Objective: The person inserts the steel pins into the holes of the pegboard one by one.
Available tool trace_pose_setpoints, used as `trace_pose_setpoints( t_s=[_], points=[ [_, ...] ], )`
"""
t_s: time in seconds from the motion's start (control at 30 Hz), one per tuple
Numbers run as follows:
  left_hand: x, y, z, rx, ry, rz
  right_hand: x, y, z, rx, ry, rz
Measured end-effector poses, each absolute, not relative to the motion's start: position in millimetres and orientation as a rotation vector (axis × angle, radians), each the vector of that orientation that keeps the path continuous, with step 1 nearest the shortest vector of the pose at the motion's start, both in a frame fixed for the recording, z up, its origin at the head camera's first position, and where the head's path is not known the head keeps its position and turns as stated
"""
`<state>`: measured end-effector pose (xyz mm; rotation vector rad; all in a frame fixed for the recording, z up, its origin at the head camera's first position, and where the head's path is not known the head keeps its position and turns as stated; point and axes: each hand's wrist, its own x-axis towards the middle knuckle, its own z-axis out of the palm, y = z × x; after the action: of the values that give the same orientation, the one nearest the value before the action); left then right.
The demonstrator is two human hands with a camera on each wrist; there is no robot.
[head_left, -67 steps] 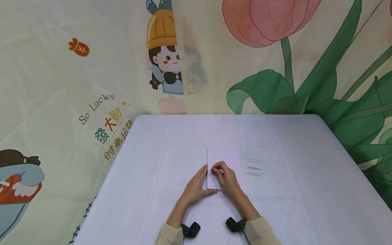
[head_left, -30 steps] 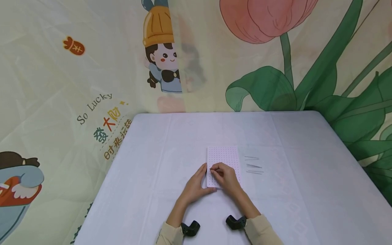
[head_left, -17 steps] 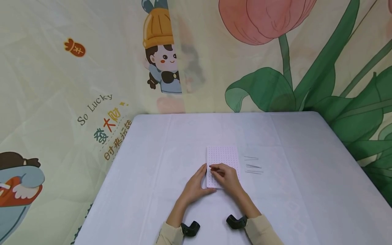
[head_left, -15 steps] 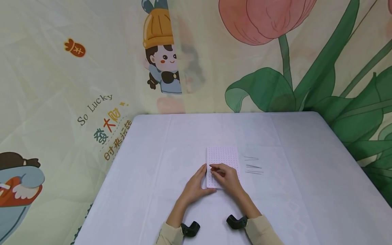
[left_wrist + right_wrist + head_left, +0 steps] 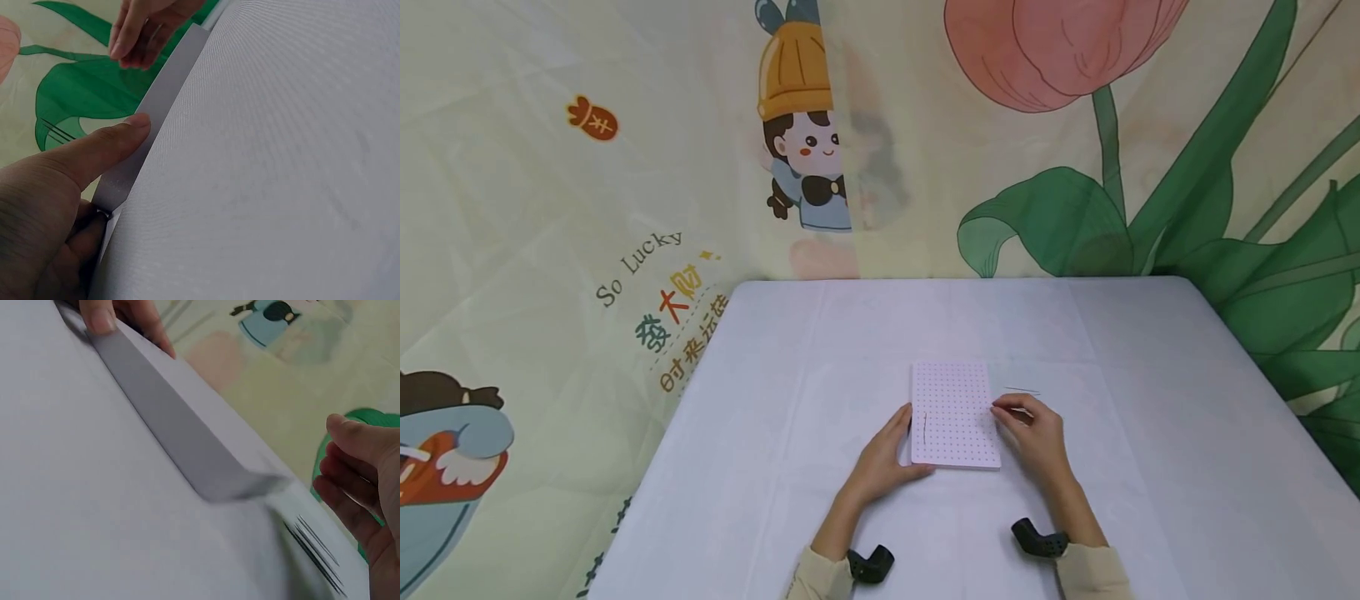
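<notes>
A pale pink pegboard [image 5: 958,392] with rows of small holes lies on the white table. My left hand [image 5: 880,462] holds its near left corner, the thumb along the near side and the fingers at the left side. Thin dark needles [image 5: 59,131] stand up above the board in the left wrist view; from the head they show as a line near the left side. My right hand [image 5: 1036,429] is just right of the board, fingers loosely curled, nothing showing between them. Several loose needles [image 5: 315,556] lie beside it, partly hidden by this hand in the head view.
The white-covered table [image 5: 820,375] reaches back to a printed cloth [image 5: 902,208] with a flower and cartoon figures. A black wrist device [image 5: 871,565] sits at the left sleeve, another black wrist device [image 5: 1040,540] at the right.
My right hand has left the board's left side and moved right, over to the loose needles. The line on the board is now uncovered. My left hand stays at its corner.
</notes>
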<state>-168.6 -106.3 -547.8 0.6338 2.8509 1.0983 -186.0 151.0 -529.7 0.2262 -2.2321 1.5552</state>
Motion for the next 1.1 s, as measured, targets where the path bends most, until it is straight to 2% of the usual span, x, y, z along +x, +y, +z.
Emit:
trace_pose_setpoints(
  t_s=[0.2,0.33,1.1],
  points=[
    [-168,-106,-546,0.636,2.85,1.103,-180,192,-544,0.066,-2.357,1.306],
    [-168,-105,-547,0.632,2.845,1.105,-180,203,-551,0.069,-2.372,1.275],
    [-167,-104,-545,0.618,2.854,1.103,-181,200,-553,0.241,-2.552,0.951]
  ],
)
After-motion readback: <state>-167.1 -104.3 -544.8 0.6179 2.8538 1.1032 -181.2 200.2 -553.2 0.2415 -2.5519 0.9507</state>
